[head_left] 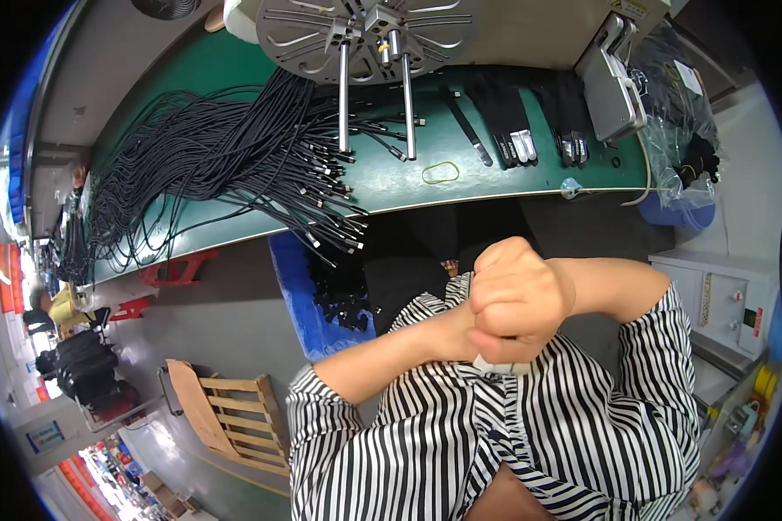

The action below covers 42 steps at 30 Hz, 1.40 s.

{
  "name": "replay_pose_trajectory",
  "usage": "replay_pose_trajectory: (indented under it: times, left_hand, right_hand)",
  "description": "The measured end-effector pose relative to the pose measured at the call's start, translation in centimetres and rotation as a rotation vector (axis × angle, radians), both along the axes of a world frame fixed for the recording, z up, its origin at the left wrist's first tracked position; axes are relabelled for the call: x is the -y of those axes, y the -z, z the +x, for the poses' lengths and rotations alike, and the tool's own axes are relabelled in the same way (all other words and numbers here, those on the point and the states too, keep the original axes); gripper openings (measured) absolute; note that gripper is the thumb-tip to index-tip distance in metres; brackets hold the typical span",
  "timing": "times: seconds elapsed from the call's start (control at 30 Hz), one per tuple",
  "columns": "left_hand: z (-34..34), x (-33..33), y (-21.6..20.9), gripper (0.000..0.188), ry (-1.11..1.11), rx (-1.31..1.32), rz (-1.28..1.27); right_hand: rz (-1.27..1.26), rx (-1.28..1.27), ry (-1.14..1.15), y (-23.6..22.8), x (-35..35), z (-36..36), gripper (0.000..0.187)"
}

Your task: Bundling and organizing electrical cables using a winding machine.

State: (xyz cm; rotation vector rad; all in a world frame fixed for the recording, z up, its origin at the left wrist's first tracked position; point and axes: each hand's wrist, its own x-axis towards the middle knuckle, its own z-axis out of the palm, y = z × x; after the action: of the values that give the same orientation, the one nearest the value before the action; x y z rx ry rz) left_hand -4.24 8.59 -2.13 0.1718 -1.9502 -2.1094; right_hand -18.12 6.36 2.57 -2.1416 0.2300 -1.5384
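My right hand (520, 300) is curled into a fist in front of my chest. Whatever its fingers hold, if anything, cannot be made out. From the left my forearm (408, 347) reaches in and runs behind that fist, so my left hand's fingers are hidden. Just below the fist a small white piece (500, 366) shows against the striped shirt; its kind is unclear. Beyond my hands stands a green-topped table (391, 187) with a big pile of black cables (226, 148), their metal plug ends toward me.
Over the table hangs a round metal disc (304, 52) with two rods (344, 100). Black bundles with silver ends (517, 143), a black strap (469, 130) and a yellowish band (440, 173) lie rightward. A blue-lined bin (300, 304) and a wooden pallet (243, 417) stand left.
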Motion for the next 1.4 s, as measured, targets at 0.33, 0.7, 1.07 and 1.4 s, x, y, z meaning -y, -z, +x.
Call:
replay_pose_trajectory:
  times: [0.33, 0.7, 1.07, 1.4]
  left_hand:
    - [-0.1, 2.3, -2.8, 0.035, -0.508, 0.079, 0.759]
    - [1.4, 5.5, 1.1, 0.019, -0.621, 0.619, 0.082]
    - [2.5, 3.6, -0.6, 0.031, -0.224, 0.133, -0.281]
    - [4.4, 0.1, -1.6, 0.023, -0.315, 0.520, 0.228]
  right_hand:
    - [0.294, -0.327, 0.224, -0.7, 3.7, -2.6, 0.041]
    - [0.268, -0.788, 0.388, 0.3, -0.9, -3.0, 0.011]
    - [0.688, -0.507, 0.009, -0.3, 1.3, -4.3, 0.008]
    - [0.237, -0.533, 0.271, 0.0, -2.1, -2.4, 0.019]
